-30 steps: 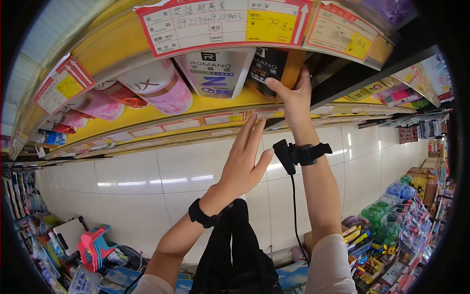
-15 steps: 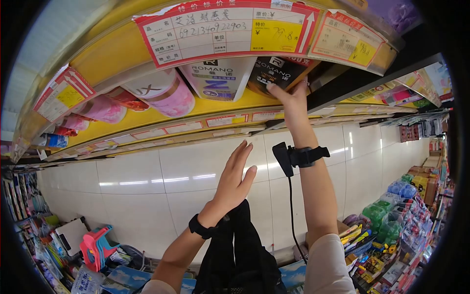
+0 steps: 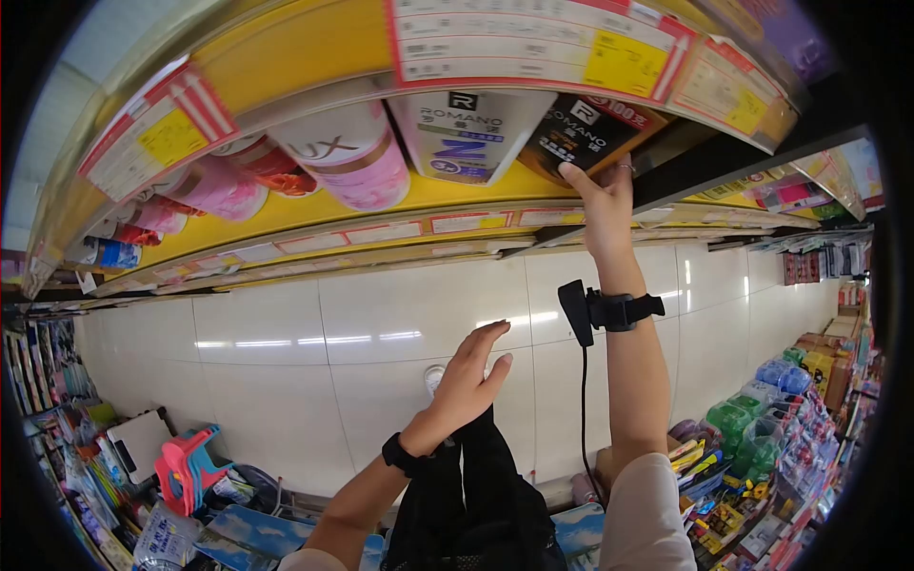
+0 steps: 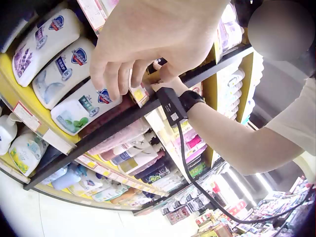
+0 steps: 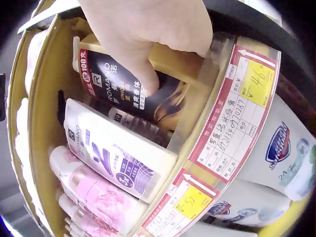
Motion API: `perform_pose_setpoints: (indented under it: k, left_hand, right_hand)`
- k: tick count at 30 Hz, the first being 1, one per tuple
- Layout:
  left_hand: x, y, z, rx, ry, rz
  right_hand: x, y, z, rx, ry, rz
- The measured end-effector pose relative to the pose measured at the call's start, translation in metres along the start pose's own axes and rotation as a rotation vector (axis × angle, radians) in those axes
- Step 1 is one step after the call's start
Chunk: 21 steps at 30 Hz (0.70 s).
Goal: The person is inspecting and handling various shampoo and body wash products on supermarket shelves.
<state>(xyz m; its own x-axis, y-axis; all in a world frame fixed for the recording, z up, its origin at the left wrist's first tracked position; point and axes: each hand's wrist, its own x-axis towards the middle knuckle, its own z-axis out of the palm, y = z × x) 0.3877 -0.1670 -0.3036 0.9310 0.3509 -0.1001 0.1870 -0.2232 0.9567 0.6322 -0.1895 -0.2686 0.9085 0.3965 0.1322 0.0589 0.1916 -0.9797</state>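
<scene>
My right hand (image 3: 607, 205) reaches into the shelf at the right and grips a black and gold Romano box (image 3: 578, 133). In the right wrist view the thumb presses on the printed front of the box (image 5: 121, 81); the other fingers are hidden behind it. The box stands tilted on the yellow shelf, beside a white and purple Romano bottle (image 3: 466, 133). My left hand (image 3: 462, 381) hangs in the air over the floor, below the shelf edge, fingers loosely extended and holding nothing.
Pink and white bottles (image 3: 352, 157) line the shelf to the left. Price tags (image 3: 533, 48) run along the shelf edge above. A black divider (image 3: 743, 167) borders the box's right side. A cable (image 3: 584, 419) trails from the right wrist. Pink and blue stools (image 3: 186, 466) stand behind at left.
The Romano box has tilted and shifted in the right hand, showing more of its front. My left hand has dropped away from the shelf edge, toward my body.
</scene>
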Motion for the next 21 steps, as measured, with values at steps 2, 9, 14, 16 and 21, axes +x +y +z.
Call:
perform_pose_setpoints:
  k: [2,9,14,16,21]
  left_hand:
    - [-0.006,-0.003,-0.002,-0.019,0.005,-0.019]
    - [-0.029,-0.012,-0.002,-0.058,-0.008,-0.066]
    - [-0.046,-0.024,0.0,-0.081,-0.047,-0.088]
    - [-0.05,-0.027,0.001,-0.079,-0.065,-0.114]
    - [-0.051,-0.023,0.006,-0.089,-0.095,-0.116]
  right_hand:
    - [-0.002,0.003,0.002,-0.016,0.008,-0.012]
    - [-0.011,0.025,-0.002,-0.35,0.051,-0.202]
    - [-0.055,0.008,0.01,-0.569,0.135,-0.255]
    - [-0.078,0.001,0.008,-0.541,0.147,-0.205]
    - [-0.143,0.007,-0.024,-0.561,0.096,0.008]
